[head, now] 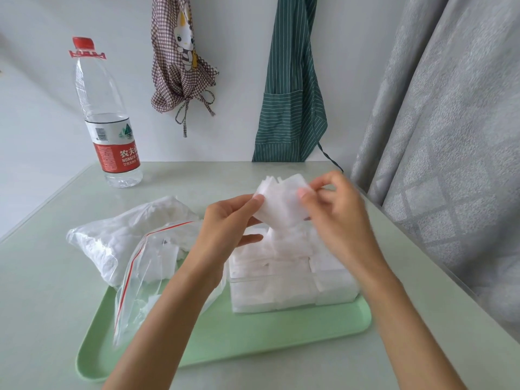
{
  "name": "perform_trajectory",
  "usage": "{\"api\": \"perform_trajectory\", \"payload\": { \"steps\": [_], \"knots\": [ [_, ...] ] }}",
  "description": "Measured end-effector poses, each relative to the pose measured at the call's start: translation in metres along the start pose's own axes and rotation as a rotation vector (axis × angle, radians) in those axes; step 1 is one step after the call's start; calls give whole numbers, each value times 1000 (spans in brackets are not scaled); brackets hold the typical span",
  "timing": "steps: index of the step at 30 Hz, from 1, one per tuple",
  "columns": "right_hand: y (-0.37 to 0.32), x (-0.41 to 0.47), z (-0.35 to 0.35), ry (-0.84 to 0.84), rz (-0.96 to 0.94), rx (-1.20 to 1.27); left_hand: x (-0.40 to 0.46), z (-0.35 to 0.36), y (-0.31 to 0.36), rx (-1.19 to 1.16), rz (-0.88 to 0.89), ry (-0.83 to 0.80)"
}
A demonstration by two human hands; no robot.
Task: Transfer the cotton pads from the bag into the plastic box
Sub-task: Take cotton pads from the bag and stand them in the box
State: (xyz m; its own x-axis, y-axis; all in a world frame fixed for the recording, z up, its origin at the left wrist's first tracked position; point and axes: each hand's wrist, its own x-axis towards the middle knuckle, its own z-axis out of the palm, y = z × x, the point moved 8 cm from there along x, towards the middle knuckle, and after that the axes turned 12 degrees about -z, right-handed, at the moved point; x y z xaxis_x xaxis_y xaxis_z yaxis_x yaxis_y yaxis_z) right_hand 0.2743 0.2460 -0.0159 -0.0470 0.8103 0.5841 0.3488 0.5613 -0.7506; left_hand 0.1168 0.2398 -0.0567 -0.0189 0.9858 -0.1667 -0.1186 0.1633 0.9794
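A small stack of white cotton pads (281, 201) is held in the air above the clear plastic box (292, 285). My left hand (228, 223) pinches its left edge and my right hand (334, 209) pinches its right edge. The box stands on the right part of a light green tray (253, 339) and is packed with white pads up to and above its rim. A clear zip bag with a red seal strip (146, 266) lies open on the left of the tray, with some pads still inside it.
A crumpled white plastic bag (118, 237) lies behind the zip bag. A water bottle with a red label (109, 128) stands at the back left of the table. Two aprons hang on the wall, and a grey curtain (450, 136) runs along the right.
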Motion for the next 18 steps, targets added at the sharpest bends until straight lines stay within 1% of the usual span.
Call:
{"api": "perform_trajectory", "payload": {
  "steps": [2, 4, 5, 7, 9, 12, 15, 18],
  "knots": [
    [9, 5, -18, 112, 131, 237, 0, 1, 0, -22, -1, -21],
    [12, 6, -26, 128, 215, 441, 0, 2, -1, -53, -18, -35],
    [11, 5, -28, 110, 226, 467, 1, 2, -2, -76, -34, -41],
    [12, 1, -21, 55, 232, 428, 2, 4, -4, -115, -65, -58],
    [16, -5, -8, -3, 233, 322, 1, 7, -6, -145, -85, -71],
    [14, -3, 2, -55, 135, 195, 1, 7, -6, -114, -73, -50],
    [4, 3, -2, -87, 51, 184, 2, 4, -6, -50, -65, -38],
    [0, 3, -2, -140, 78, 316, 1, 5, -6, 3, -72, -63]
  ]
}}
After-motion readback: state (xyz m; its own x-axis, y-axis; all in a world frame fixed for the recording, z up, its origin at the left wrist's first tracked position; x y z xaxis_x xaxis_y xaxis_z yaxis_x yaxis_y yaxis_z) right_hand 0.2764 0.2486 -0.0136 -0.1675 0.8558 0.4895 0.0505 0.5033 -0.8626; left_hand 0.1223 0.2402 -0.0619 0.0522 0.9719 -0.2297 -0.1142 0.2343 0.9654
